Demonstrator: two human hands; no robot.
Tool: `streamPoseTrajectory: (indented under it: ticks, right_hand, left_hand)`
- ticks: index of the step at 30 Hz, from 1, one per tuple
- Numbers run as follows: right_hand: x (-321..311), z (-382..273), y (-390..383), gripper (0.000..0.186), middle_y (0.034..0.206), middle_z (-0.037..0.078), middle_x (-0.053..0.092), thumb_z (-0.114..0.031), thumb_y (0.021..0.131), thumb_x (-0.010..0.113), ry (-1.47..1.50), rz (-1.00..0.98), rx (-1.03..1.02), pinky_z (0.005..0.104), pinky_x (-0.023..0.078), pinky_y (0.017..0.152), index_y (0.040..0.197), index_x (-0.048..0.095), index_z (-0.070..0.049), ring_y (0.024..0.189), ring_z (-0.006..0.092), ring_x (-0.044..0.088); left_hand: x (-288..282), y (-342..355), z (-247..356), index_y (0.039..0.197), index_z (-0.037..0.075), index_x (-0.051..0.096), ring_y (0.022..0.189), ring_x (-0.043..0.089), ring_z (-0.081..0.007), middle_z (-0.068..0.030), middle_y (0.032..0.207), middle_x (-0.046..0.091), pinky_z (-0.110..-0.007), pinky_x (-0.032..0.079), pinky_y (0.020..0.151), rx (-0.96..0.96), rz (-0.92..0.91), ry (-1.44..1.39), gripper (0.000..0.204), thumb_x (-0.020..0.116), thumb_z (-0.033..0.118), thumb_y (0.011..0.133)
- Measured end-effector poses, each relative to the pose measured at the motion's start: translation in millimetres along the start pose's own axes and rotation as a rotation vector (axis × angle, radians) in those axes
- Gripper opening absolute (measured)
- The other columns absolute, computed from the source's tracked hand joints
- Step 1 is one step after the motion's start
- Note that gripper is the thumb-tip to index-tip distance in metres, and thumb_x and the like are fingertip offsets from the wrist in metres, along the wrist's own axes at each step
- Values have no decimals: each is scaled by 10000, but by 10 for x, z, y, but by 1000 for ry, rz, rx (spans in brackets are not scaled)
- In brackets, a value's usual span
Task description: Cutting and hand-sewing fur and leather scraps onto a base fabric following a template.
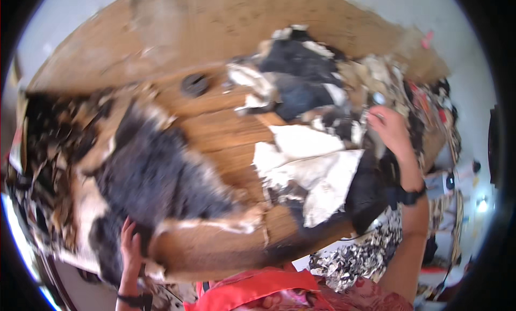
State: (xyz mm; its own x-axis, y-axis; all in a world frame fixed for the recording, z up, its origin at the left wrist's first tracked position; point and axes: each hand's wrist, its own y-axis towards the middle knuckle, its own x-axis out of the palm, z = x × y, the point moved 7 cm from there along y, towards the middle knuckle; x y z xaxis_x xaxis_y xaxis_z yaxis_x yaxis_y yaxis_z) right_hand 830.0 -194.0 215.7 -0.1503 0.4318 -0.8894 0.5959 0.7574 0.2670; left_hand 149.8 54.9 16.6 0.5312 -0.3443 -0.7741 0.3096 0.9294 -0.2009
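A large dark grey and white furry hide (156,176) lies across the left of a wooden table (226,128). My left hand (130,246) presses on its near edge at the table's front, fingers spread on the fur. My right hand (389,129) rests on a heap of black and white leather pieces (306,91) at the right, fingers curled over scraps; whether it grips one I cannot tell. White leather pieces (314,168) lie between the two hands. A dark band sits on each wrist.
A small round black object (194,84) sits on the bare wood at the middle back. Scraps pile up along the left edge (48,150) and the far right (430,107). A crumpled black and white patterned sheet (360,254) hangs below the table's front right.
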Motion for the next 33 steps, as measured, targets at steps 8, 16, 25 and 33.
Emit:
streamPoseTrajectory:
  ticks: [8,16,25,33]
  right_hand:
    - [782,603,795,159,841,156,696,-205,827,672,-4,34,29,409,521,732,922,706,-83,818,336,674]
    - [1418,-5,1693,300,938,211,684,-151,784,683,-174,341,-449,454,515,846,1063,670,-41,909,398,653]
    - [916,1345,2471,464,1127,269,657,-331,907,602,470,367,437,420,476,922,1138,629,70,1044,398,631]
    - [834,2057,1661,442,1130,111,689,-398,981,565,1252,331,908,455,541,867,1206,597,-19,930,296,678]
  left_hand:
    - [-1109,183,-932,1203,34,566,725,636,-161,-75,900,645,-260,529,623,-251,1,-899,279,583,204,982]
    - [-1912,-312,-2171,1186,93,556,653,603,-177,-57,868,598,-272,501,537,-582,364,-371,299,625,144,900]
    - [-1060,-221,-1312,1251,80,569,949,621,-219,-85,1073,605,-321,519,790,0,299,-148,359,608,112,896]
    - [-505,13,-1229,1421,7,417,1316,434,-379,-213,1426,452,-432,341,1099,-96,333,429,552,605,100,911]
